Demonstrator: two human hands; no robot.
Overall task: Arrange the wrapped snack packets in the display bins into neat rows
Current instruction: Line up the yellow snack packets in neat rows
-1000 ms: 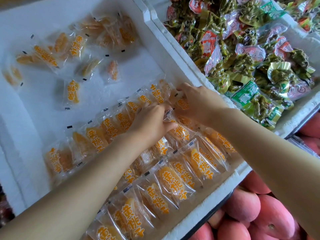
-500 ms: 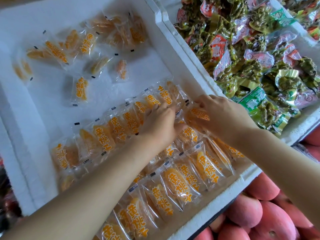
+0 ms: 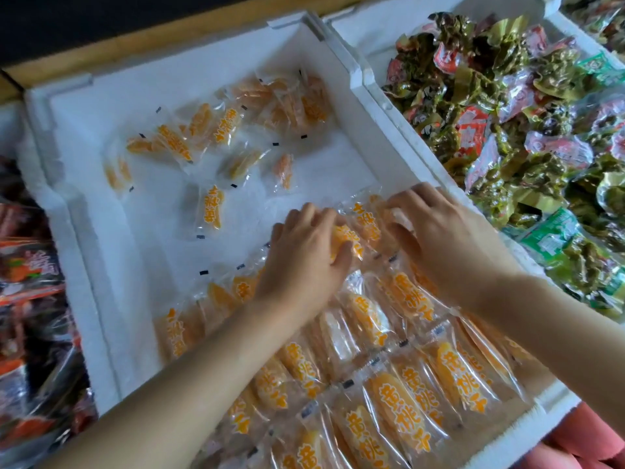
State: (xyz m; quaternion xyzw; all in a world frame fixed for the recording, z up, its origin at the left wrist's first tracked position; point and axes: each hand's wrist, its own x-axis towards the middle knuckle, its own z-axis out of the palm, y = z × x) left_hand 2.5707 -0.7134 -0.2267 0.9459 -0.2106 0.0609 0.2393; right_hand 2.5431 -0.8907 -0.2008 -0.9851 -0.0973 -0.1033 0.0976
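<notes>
In the white foam bin (image 3: 88, 265), clear packets printed with orange characters lie in overlapping rows (image 3: 395, 411) along the near side. More packets are scattered loose (image 3: 230, 126) toward the far wall. The left hand (image 3: 304, 262) grips one packet (image 3: 358, 248) at the far row, thumb curled against it. Just beside it, the right hand (image 3: 446, 238) rests bent fingers on the row's end packets next to the bin's right wall; whether it pinches one cannot be told. Green-wrapped snacks (image 3: 507, 106) fill the neighbouring bin on the right.
</notes>
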